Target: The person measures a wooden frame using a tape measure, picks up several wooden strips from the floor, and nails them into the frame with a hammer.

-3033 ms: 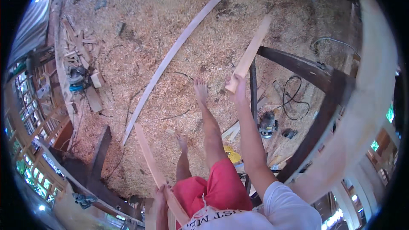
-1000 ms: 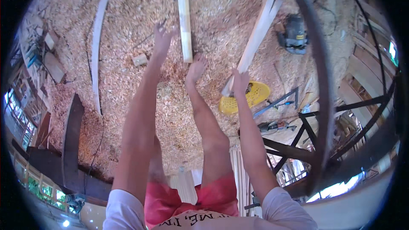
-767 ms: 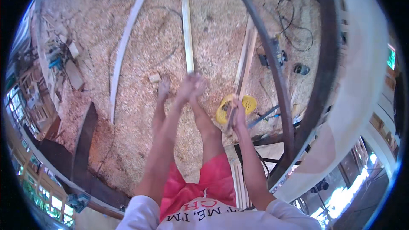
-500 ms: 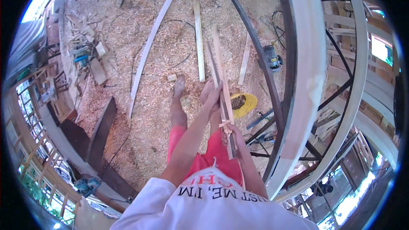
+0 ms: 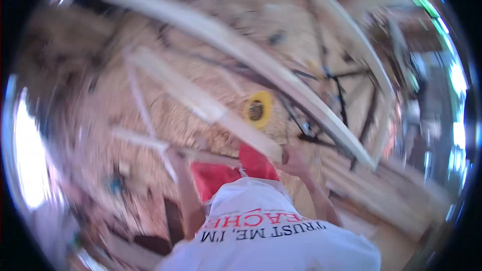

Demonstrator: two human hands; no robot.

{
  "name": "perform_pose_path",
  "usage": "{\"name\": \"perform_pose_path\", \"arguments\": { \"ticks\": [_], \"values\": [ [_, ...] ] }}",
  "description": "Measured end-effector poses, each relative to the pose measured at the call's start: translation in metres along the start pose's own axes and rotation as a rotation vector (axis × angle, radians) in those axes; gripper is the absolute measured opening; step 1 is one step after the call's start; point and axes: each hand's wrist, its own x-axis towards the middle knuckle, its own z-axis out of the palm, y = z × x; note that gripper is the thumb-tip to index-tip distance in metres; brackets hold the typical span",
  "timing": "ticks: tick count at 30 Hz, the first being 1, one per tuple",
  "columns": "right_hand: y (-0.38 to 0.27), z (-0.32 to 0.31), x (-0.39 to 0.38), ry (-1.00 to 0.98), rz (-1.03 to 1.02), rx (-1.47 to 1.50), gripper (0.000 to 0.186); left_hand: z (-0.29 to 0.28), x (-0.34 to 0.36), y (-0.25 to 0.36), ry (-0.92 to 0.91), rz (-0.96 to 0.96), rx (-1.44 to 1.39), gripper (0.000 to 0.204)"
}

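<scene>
The view is smeared by motion. My left hand [image 5: 176, 155], low left of centre, is closed on a narrow pale board [image 5: 138, 138], though its fingers are blurred. My right hand [image 5: 293, 158], right of my red shorts, grips the lower end of a longer pale plank [image 5: 246, 135] slanting toward the upper left. Just beyond that plank lies a yellow perforated hard hat or bowl [image 5: 266, 103] with brown matter inside; I cannot make out which it is.
A large pale curved beam [image 5: 226, 37] on dark framework [image 5: 340, 100] crosses above and to the right, with another curved member [image 5: 374, 60] farther right. The floor [image 5: 165, 105] carries shavings, a long thin strip [image 5: 138, 93] and blurred items at lower left.
The view has swung sharply. My hands have moved apart, and the two boards held close together half a second ago now slant separately, one in each hand.
</scene>
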Motion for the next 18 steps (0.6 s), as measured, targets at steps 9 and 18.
{"name": "perform_pose_path", "arguments": {
  "ticks": [9, 18],
  "values": [
    [0.1, 0.03, -0.115, 0.632, 0.108, 0.961, 0.074, 0.071, -0.071, 0.108, -0.063, 0.269, 0.044, 0.033],
    [0.268, -0.006, -0.23, 0.779, 0.382, 1.028, 0.067, 0.168, -0.261, 0.12, -0.182, 0.481, 0.036, 0.044]
  ]
}}
